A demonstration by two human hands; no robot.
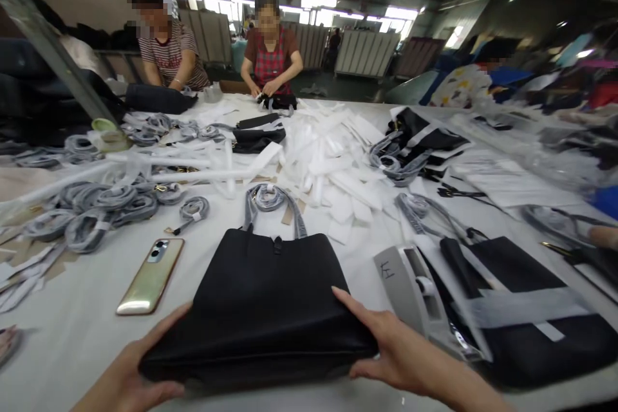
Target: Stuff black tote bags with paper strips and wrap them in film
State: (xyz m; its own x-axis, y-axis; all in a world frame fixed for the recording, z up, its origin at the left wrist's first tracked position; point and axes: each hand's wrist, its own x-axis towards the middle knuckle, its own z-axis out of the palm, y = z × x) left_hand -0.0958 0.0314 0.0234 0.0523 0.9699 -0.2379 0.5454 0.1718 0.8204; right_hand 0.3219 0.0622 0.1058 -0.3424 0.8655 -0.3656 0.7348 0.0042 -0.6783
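A black handbag point(270, 296) lies on the white table in front of me, its base toward me and its grey-wrapped handles point(250, 206) pointing away. My left hand point(138, 360) grips the bag's near left corner, thumb below and fingers along the side. At the near right corner my right hand point(381, 341) holds it the same way, with one finger resting on top. A coiled wrapped strap point(268, 197) sits between the handles. Left of the bag lies a phone point(150, 277); to its right stands a grey tape dispenser point(410, 296).
Coiled wrapped straps point(106, 206) are heaped at left. White foam and paper pieces point(333, 167) cover the middle. Another black bag point(526, 296) lies at right, and more black bags point(415, 135) lie beyond. Co-workers point(270, 51) stand across the table; a hand point(606, 236) shows at the right edge.
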